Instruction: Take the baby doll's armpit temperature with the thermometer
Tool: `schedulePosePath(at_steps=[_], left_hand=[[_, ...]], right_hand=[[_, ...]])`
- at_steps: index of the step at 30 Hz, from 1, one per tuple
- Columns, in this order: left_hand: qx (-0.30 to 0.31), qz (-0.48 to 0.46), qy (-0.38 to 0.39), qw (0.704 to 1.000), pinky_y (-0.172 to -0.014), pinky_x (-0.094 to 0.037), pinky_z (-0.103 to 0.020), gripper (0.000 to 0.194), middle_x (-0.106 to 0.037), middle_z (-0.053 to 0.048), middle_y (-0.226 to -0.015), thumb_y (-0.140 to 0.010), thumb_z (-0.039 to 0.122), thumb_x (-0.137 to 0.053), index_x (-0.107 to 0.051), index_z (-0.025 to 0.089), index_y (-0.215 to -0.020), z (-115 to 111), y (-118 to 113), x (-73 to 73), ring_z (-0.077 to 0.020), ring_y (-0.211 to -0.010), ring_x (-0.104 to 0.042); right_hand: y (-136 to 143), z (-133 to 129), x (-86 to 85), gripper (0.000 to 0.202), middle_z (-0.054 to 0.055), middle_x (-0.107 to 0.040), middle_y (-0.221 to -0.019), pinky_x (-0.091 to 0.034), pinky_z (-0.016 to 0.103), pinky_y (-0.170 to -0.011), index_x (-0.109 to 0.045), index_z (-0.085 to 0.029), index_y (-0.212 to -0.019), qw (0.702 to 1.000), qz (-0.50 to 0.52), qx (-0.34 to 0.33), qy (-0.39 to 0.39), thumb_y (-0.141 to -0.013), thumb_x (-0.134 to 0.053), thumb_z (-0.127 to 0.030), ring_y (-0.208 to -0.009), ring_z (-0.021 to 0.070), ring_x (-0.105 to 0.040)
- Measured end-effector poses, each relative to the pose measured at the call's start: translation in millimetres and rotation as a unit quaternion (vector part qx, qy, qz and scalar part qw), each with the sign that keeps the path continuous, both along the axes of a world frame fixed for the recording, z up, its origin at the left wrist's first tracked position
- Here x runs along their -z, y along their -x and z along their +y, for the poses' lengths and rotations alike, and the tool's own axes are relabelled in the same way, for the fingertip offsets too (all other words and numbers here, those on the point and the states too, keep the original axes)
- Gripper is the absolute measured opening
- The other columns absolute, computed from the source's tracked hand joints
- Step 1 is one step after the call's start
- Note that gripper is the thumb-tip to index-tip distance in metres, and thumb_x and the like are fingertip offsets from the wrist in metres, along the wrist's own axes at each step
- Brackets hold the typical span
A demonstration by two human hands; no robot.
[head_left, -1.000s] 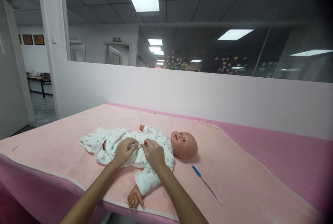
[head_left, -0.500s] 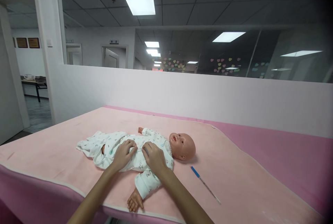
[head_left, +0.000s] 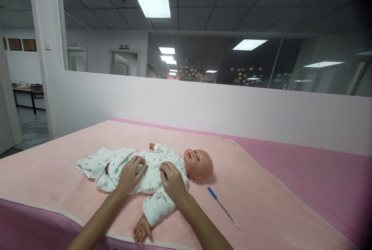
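The doll point(head_left: 200, 165) lies on its back on the pink-covered tabletop point(head_left: 267, 199), wearing a printed white suit point(head_left: 151, 184). The left hand point(head_left: 131, 172) and the right hand point(head_left: 173, 180) are upon the suit, fingers bent; whether they grasp it, I cannot tell. The doorway sign point(head_left: 124, 46) is too small for reading.

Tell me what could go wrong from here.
The doll's near hand lies at the pink cover's front edge; with the left hand and right hand at the clothing, a tug could drag the doll's hand over.

The blue-ended stick lies loose near the right forearm, which might knock it.
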State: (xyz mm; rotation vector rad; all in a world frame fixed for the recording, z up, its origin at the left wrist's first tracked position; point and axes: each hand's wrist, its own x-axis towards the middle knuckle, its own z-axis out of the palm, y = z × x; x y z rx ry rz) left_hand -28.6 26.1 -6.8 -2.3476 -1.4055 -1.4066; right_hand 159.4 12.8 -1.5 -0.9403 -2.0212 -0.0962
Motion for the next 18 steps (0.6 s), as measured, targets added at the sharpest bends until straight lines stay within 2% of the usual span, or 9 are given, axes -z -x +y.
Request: schedulePosePath(at_steps=[7,13,18], left_hand=[[0.009,0.059,-0.047,0.997,-0.077,-0.040,-0.035,0.017,-0.059,-0.004,-0.097,-0.083,0.034,-0.046,-0.060,0.024,-0.086,-3.4,1.5,2.2,-0.0206,-0.089,-0.054],[0.006,0.049,-0.054,0.997,-0.076,-0.040,-0.033,0.016,-0.060,-0.004,-0.089,-0.085,0.033,-0.046,-0.054,0.021,-0.078,-2.6,0.1,3.3,-0.0200,-0.087,-0.054],[0.006,0.044,-0.051,0.998,-0.074,-0.039,-0.032,0.016,-0.059,-0.003,-0.087,-0.087,0.031,-0.043,-0.053,0.020,-0.081,-3.4,-0.5,4.4,-0.0185,-0.083,-0.053]], right_hand=[[-1.1,-1.2,2.7,0.021,0.004,-0.058,-0.086,-0.043,0.026,-0.074,-0.056,-0.019,-0.084,1.000,0.023,-0.006,0.002,-0.080,-0.041,-0.005,-0.082,0.0148,-0.052],[-0.7,-1.7,2.6,0.020,0.004,-0.058,-0.083,-0.043,0.026,-0.072,-0.056,-0.018,-0.082,1.000,0.024,0.001,0.002,-0.079,-0.041,-0.006,-0.080,0.0152,-0.052],[-0.8,-1.0,3.5,0.019,0.004,-0.058,-0.081,-0.043,0.026,-0.070,-0.057,-0.018,-0.082,1.000,0.024,0.001,-0.004,-0.079,-0.042,-0.007,-0.078,0.0159,-0.052]])
